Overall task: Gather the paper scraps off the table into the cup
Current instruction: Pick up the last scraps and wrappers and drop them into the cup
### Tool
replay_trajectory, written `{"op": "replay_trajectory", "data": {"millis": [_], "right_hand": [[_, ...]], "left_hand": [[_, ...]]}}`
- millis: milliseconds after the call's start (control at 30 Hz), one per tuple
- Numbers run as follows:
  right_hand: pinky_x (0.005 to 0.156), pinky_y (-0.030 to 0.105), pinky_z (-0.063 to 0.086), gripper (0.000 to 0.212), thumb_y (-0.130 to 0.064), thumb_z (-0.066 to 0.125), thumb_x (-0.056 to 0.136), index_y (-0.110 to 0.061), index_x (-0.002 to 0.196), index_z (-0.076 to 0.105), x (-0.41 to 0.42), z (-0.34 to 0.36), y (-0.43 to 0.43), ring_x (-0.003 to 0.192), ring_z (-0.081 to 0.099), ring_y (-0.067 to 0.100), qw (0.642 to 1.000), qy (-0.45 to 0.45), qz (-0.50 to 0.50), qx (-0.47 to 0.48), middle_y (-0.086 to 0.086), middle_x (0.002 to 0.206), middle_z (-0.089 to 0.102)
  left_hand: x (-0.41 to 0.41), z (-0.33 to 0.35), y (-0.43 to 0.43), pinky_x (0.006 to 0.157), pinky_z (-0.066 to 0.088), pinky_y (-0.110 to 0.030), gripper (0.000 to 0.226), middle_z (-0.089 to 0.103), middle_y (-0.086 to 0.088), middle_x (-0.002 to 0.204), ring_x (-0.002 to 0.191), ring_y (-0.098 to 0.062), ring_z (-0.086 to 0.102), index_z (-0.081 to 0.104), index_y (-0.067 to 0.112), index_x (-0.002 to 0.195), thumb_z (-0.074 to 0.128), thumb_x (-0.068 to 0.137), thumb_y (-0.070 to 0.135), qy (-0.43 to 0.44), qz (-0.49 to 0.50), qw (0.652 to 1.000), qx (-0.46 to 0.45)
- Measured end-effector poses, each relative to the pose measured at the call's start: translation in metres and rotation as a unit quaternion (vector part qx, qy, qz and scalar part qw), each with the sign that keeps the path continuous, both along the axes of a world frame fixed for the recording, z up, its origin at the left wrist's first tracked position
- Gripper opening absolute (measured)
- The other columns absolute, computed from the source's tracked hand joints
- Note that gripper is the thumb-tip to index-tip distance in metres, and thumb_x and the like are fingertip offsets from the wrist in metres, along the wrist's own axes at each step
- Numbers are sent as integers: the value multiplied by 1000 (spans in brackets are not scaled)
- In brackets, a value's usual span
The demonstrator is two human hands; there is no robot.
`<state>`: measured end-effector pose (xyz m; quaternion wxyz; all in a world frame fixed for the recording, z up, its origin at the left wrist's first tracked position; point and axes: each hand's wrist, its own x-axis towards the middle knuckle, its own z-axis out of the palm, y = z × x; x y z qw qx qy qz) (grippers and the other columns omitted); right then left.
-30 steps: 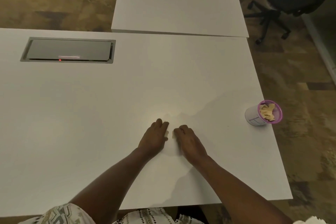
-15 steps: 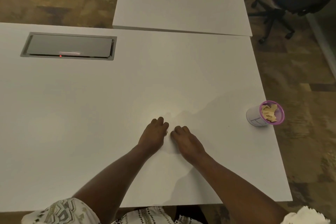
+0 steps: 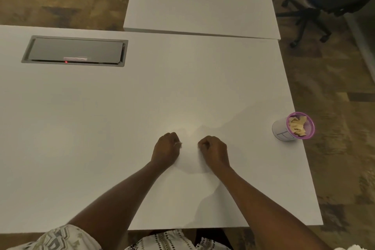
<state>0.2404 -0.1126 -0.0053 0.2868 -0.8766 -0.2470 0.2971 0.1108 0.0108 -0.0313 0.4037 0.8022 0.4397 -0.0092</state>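
Inside, tan paper scraps (image 3: 297,126) heap the purple-rimmed cup (image 3: 282,131).

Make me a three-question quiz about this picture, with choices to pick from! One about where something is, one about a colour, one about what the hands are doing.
1. Where does the cup stand?
A. Near the table's right edge
B. Beside the grey panel
C. On the floor

2. What colour is the cup's rim?
A. Green
B. Purple-pink
C. Black

3. How are the two hands?
A. Flat and spread
B. Lifted above the cup
C. Curled closed on the table

Answers:
1 A, it stands by the right edge, far from the grey panel.
2 B, a purple-pink ring circles the paper scraps inside.
3 C, the left hand and right hand are both fisted, side by side on the tabletop.
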Motion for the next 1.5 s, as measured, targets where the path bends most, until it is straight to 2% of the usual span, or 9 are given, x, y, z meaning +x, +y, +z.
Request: {"op": "replay_trajectory", "data": {"millis": [133,233,400,600,800,900,1133,1367,1500], "right_hand": [[78,24,52,8,-17,68,83,-23,79,73,15,1,-20,83,68,9,990,99,-94,19,-10,80,73],[80,29,56,7,-19,70,81,-25,77,73,24,4,-29,81,70,10,984,128,-117,35,-8,77,74],[85,35,57,9,-19,72,79,-27,76,73,33,14,-34,82,71,12,979,150,-128,54,-10,79,75],[82,32,57,13,-18,69,82,-28,77,73,78,41,-61,82,70,7,986,111,-96,82,-11,79,74],[81,23,54,8,-11,69,87,-18,91,73,144,69,-99,89,68,11,990,-1,-73,124,-5,92,73],[75,14,51,13,-9,68,87,-22,84,71,181,81,-117,83,66,8,983,-53,-113,134,-8,86,70],[79,43,57,9,-10,64,89,-12,91,72,245,82,-149,86,67,27,980,-91,-160,70,8,96,72],[80,37,57,16,-11,60,91,-15,101,71,256,81,-161,88,67,22,983,-84,-149,71,4,98,72],[80,36,58,22,-7,57,90,-15,106,70,255,82,-167,89,67,20,981,-84,-155,81,3,100,73]], "left_hand": [[-4,6,-3,65,44,-24,11,67,9,75,78,-14,61,63,16,77,68,84,22,-24,133,988,-78],[-1,13,-10,74,54,-37,12,67,4,76,78,-21,64,64,16,79,69,83,25,-20,175,977,-118],[11,20,-22,82,57,-46,12,71,-4,84,83,-28,69,64,18,79,70,83,27,-22,197,966,-167],[70,44,-60,72,52,-39,11,66,0,80,77,-22,63,64,21,80,69,84,30,-47,185,960,-207],[154,74,-98,63,47,-32,11,70,-5,82,68,-15,59,65,20,80,70,84,29,-100,116,964,-218],[203,91,-117,60,44,-25,11,70,0,79,64,-10,55,66,20,80,69,84,30,-122,77,970,-197],[291,114,-148,64,40,-24,9,72,-6,88,79,-17,60,69,10,88,65,86,18,-117,-36,988,-99],[314,107,-160,77,47,-31,22,68,-15,104,96,-30,62,73,7,103,65,85,16,-68,-122,989,-46],[311,108,-165,77,48,-31,37,60,-15,104,93,-31,60,66,9,114,61,81,24,-79,-140,987,-21]]}}
